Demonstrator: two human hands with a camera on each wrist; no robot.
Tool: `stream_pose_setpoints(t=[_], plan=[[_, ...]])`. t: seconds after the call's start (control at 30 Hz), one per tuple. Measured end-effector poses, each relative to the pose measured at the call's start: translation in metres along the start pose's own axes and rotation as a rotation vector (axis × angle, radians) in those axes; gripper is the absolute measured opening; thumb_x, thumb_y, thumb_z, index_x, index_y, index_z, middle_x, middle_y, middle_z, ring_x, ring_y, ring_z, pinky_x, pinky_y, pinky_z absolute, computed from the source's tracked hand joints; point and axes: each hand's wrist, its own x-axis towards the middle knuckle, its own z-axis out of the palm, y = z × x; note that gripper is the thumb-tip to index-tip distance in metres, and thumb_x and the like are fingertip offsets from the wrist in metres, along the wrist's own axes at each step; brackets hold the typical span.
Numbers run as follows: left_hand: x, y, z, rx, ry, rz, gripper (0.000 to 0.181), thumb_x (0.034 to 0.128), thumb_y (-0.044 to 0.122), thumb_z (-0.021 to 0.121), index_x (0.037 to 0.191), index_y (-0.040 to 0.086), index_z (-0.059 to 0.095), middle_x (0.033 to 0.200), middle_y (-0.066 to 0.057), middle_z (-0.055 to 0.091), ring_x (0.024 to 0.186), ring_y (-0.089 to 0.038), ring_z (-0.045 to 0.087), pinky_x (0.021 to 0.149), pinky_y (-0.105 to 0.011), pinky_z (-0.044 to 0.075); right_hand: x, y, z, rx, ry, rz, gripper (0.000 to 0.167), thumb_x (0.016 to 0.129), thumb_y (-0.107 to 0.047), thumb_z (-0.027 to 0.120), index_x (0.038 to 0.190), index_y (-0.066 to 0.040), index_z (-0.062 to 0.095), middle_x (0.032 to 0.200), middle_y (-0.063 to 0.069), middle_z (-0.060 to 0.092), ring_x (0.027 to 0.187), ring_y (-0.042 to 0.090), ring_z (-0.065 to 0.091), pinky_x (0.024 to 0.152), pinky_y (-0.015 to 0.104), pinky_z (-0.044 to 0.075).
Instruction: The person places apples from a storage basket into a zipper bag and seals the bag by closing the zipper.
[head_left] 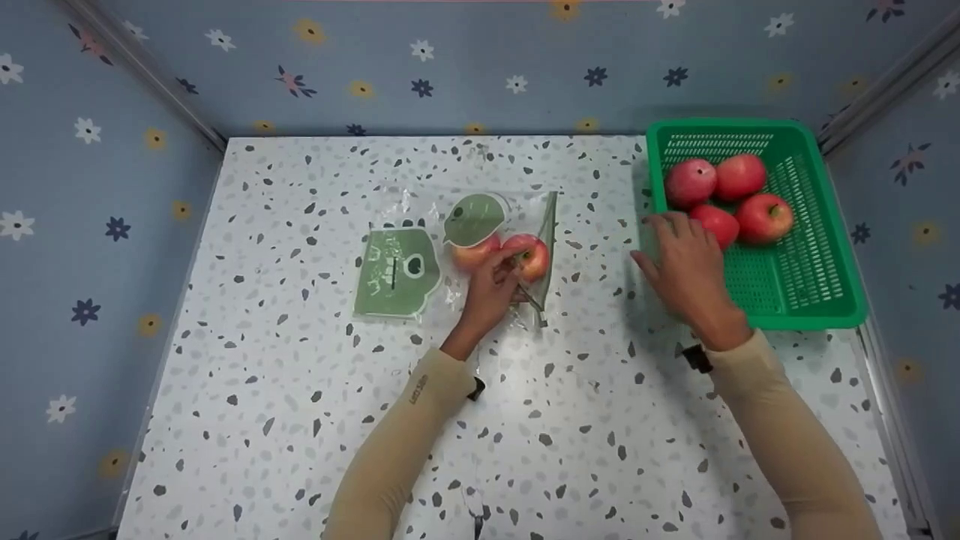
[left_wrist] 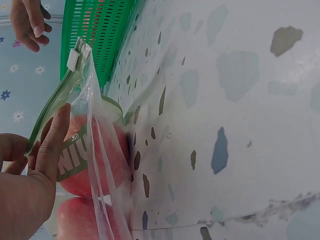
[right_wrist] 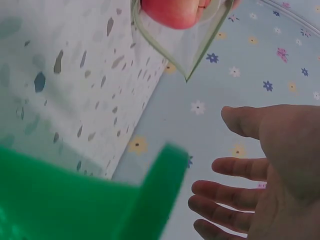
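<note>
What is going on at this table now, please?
A person is handling a clear zip bag with at least two red apples inside. The left hand pinches its zip edge. The right hand, empty, is over the left rim of a green plastic basket, where four more apples lie.

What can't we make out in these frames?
Head: upper part of left bagged apple, behind green print on the bag.
Head: sleeve lettering, too small to read.
Left wrist: rest of lower apple, cut off by bottom edge.
Right wrist: basket, blurred, cut off by left and bottom edges.
</note>
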Motion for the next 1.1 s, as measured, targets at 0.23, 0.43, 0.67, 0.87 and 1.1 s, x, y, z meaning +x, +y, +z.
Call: stream_pose_setpoints(t=[0.23,0.43,0.67,0.87,1.1], plan=[[0.000,0.001,0.000,0.020,0.004,0.003,0.035,0.1030,-0.007,0.056,0.138,-0.008,0.062,0.108,-0.018,0.061,0.086,-0.014,0.061,0.063,-0.021,0.059,-0.003,0.019,-0.018,0.032,-0.001,0.017,0.058,0.098,-0.017,0.076,0.144,0.008,0.053,0.138,0.031,0.054,0.128,0.051,0.049,0.109,0.067,0.040],[-0.001,0.003,-0.001,-0.014,-0.009,-0.040,0.036,0.1037,-0.006,0.055,0.139,-0.008,0.060,0.102,-0.010,0.057,0.082,-0.013,0.060,0.062,-0.023,0.061,-0.005,0.032,-0.026,0.026,0.001,0.042,0.057,0.099,-0.019,0.075,0.144,0.008,0.053,0.142,0.031,0.052,0.126,0.052,0.049,0.099,0.068,0.044],[-0.002,0.004,0.000,-0.001,-0.006,-0.037,0.035,0.1053,-0.002,0.057,0.140,-0.007,0.060,0.107,-0.016,0.059,0.085,-0.015,0.062,0.064,-0.025,0.062,-0.006,0.050,-0.032,0.037,0.014,0.039,0.053,0.100,-0.018,0.074,0.141,0.009,0.055,0.135,0.034,0.055,0.121,0.053,0.052,0.099,0.071,0.045],[-0.003,0.002,0.000,-0.003,-0.003,-0.037,0.036,0.1037,-0.006,0.055,0.140,-0.007,0.060,0.106,-0.014,0.059,0.082,-0.014,0.061,0.065,-0.039,0.065,-0.005,0.062,-0.036,0.033,-0.006,0.065,0.053,0.102,-0.018,0.072,0.141,0.012,0.054,0.134,0.036,0.054,0.120,0.054,0.051,0.094,0.075,0.045],[-0.003,0.004,0.000,0.008,-0.001,-0.042,0.036,0.1036,-0.006,0.055,0.139,-0.006,0.061,0.102,-0.014,0.061,0.079,-0.014,0.061,0.065,-0.034,0.064,0.004,0.075,-0.043,0.005,-0.083,0.104,0.056,0.102,-0.019,0.070,0.141,0.015,0.049,0.137,0.039,0.049,0.124,0.057,0.046,0.102,0.077,0.041]])
